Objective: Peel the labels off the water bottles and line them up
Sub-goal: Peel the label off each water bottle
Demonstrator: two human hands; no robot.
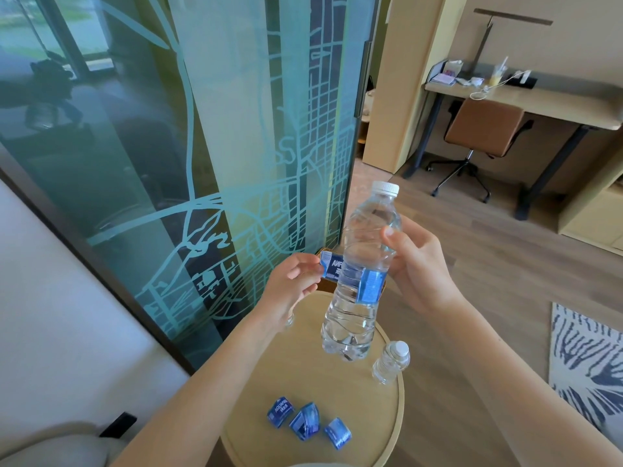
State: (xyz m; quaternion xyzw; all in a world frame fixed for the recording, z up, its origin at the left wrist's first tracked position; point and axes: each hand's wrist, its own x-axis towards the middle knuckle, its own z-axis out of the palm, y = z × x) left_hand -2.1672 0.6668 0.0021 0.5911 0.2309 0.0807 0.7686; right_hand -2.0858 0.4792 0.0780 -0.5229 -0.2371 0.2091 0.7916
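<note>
A clear water bottle (362,261) with a white cap is held upright above the round wooden table (337,399). My right hand (418,264) grips its upper body. My left hand (293,281) pinches the loose end of its blue label (332,266), which is half peeled; the rest still wraps the bottle's middle. A bare bottle (391,362) stands on the table's right side. Another bottle's base shows just behind my left wrist, mostly hidden. Three peeled blue labels (306,421) lie curled near the table's front.
A frosted glass panel (202,146) with a map pattern stands close behind the table on the left. A desk (526,99) and brown chair (482,129) are at the far right. A patterned rug (586,358) lies on the wooden floor to the right.
</note>
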